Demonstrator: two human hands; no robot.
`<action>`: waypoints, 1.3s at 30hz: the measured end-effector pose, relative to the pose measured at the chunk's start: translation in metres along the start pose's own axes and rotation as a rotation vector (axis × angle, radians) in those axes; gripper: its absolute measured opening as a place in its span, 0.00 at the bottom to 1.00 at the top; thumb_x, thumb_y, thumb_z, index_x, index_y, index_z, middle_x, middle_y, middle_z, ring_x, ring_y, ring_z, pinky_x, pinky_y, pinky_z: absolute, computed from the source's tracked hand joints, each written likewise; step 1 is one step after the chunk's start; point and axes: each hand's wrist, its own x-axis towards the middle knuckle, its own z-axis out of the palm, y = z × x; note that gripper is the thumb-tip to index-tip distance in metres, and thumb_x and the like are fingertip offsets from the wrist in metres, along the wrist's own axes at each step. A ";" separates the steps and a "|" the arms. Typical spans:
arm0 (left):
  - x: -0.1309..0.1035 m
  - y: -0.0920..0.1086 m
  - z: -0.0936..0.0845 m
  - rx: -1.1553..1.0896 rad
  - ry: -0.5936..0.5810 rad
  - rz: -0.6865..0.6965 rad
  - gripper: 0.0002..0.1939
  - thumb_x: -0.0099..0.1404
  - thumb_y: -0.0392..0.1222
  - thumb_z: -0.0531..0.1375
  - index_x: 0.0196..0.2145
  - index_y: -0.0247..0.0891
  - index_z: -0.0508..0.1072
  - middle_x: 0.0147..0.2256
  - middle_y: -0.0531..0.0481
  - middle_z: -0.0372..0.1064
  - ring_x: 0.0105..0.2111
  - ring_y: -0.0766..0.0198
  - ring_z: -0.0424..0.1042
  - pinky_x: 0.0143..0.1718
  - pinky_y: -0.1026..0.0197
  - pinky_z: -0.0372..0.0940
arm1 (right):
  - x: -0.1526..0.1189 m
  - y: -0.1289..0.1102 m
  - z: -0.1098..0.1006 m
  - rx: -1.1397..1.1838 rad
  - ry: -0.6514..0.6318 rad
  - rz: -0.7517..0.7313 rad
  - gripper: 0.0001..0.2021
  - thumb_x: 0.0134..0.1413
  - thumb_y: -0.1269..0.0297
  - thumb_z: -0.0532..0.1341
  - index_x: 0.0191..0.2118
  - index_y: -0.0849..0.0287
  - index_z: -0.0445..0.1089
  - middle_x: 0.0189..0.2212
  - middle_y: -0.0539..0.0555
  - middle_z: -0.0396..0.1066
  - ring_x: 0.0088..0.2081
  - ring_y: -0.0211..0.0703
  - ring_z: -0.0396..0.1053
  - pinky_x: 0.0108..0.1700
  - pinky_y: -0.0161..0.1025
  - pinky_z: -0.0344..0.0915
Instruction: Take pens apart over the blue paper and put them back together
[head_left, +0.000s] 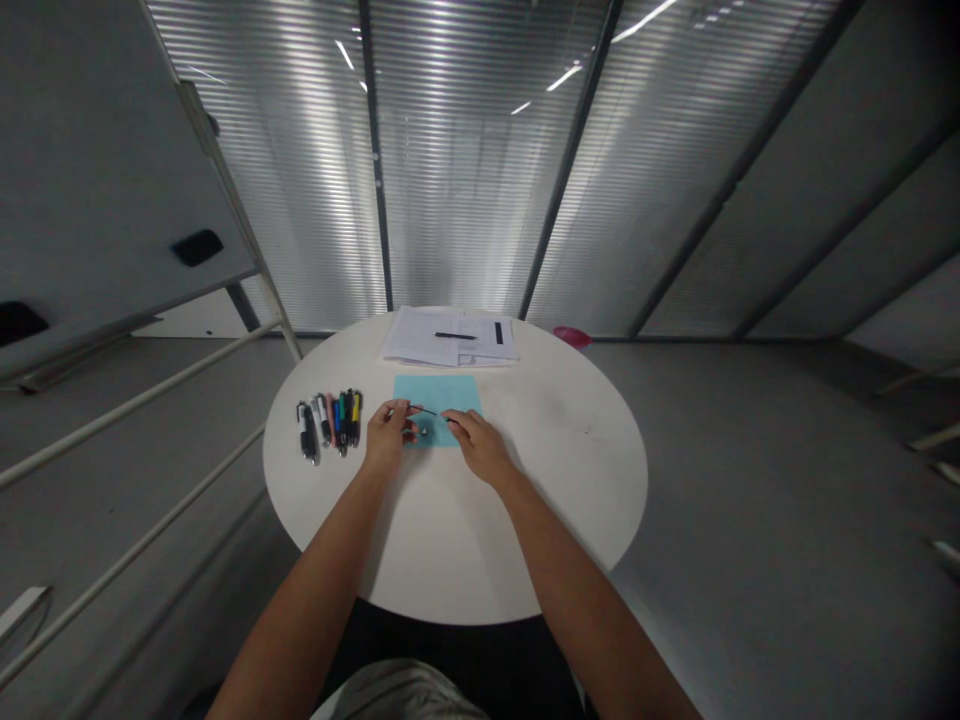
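Observation:
Over a light blue sheet (439, 387) on the round white table, my left hand (388, 425) pinches a thin dark rod (424, 409) that points right, its look like a pen refill. My right hand (476, 440) closes its fingertips on a small dark piece (448, 419), just right of the rod's tip; the two look slightly apart. A small shiny part (424, 432) sits on the blue sheet below the rod, beside my left fingers. Left of my left hand lies a row of several pens (337, 420) in white, pink, blue, green, black and yellow.
Papers (420, 336) with a black pen (455, 336) on them lie at the far side of the white table (562, 480). A pink object (572, 336) shows beyond the table's far right edge. A whiteboard on a white frame (217, 350) stands left.

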 end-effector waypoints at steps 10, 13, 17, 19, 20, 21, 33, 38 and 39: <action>-0.003 0.002 0.002 0.062 -0.003 0.038 0.17 0.56 0.53 0.63 0.34 0.38 0.67 0.34 0.47 0.73 0.19 0.71 0.65 0.18 0.65 0.60 | 0.000 -0.001 0.000 0.018 -0.003 -0.017 0.17 0.67 0.60 0.48 0.55 0.49 0.67 0.45 0.51 0.71 0.44 0.38 0.69 0.48 0.34 0.63; -0.003 0.003 0.002 0.071 -0.006 0.038 0.17 0.56 0.54 0.63 0.35 0.38 0.68 0.35 0.46 0.73 0.19 0.71 0.65 0.18 0.65 0.60 | -0.001 -0.002 0.000 0.044 0.002 -0.018 0.17 0.67 0.59 0.47 0.55 0.49 0.66 0.46 0.51 0.71 0.45 0.38 0.69 0.49 0.34 0.63; -0.002 0.003 0.001 0.064 0.010 0.052 0.17 0.56 0.54 0.63 0.34 0.37 0.68 0.35 0.46 0.73 0.20 0.70 0.65 0.18 0.65 0.60 | -0.001 -0.001 0.000 0.064 0.025 -0.024 0.18 0.67 0.58 0.47 0.55 0.50 0.66 0.45 0.52 0.71 0.45 0.38 0.69 0.49 0.34 0.63; -0.001 0.003 0.000 0.066 0.018 0.059 0.17 0.57 0.53 0.63 0.34 0.37 0.68 0.35 0.45 0.73 0.20 0.70 0.65 0.18 0.65 0.60 | 0.000 0.000 0.001 0.070 0.030 -0.019 0.17 0.67 0.58 0.47 0.55 0.50 0.67 0.45 0.52 0.71 0.45 0.38 0.69 0.49 0.35 0.63; 0.000 0.003 -0.001 0.070 0.021 0.059 0.17 0.57 0.53 0.63 0.34 0.37 0.68 0.35 0.45 0.73 0.20 0.70 0.65 0.18 0.65 0.60 | 0.000 0.000 0.001 0.073 0.031 -0.015 0.17 0.67 0.58 0.47 0.54 0.50 0.67 0.45 0.52 0.71 0.45 0.38 0.69 0.50 0.35 0.63; 0.000 0.003 -0.001 0.073 0.023 0.059 0.17 0.56 0.53 0.63 0.34 0.38 0.68 0.35 0.45 0.73 0.20 0.70 0.65 0.18 0.65 0.60 | 0.000 0.000 0.001 0.077 0.033 -0.011 0.17 0.67 0.58 0.47 0.54 0.50 0.67 0.46 0.52 0.71 0.45 0.38 0.69 0.50 0.35 0.63; 0.001 0.002 -0.003 0.049 0.010 0.062 0.18 0.56 0.54 0.63 0.35 0.38 0.68 0.35 0.46 0.73 0.19 0.72 0.63 0.17 0.66 0.59 | 0.000 0.006 0.005 0.074 0.048 -0.039 0.16 0.66 0.57 0.48 0.53 0.50 0.68 0.45 0.52 0.71 0.46 0.39 0.69 0.50 0.36 0.63; 0.000 0.003 -0.001 0.043 0.007 0.064 0.17 0.56 0.53 0.64 0.34 0.38 0.67 0.34 0.46 0.73 0.18 0.71 0.63 0.17 0.67 0.59 | 0.001 0.011 0.009 0.130 0.094 -0.058 0.16 0.66 0.57 0.49 0.53 0.51 0.67 0.46 0.53 0.71 0.45 0.40 0.69 0.50 0.38 0.64; 0.000 0.003 -0.001 0.040 0.008 0.065 0.16 0.56 0.52 0.64 0.34 0.38 0.67 0.34 0.46 0.73 0.18 0.72 0.63 0.16 0.66 0.58 | 0.001 0.011 0.009 0.136 0.101 -0.061 0.16 0.66 0.57 0.49 0.53 0.51 0.67 0.46 0.53 0.71 0.45 0.41 0.69 0.50 0.38 0.64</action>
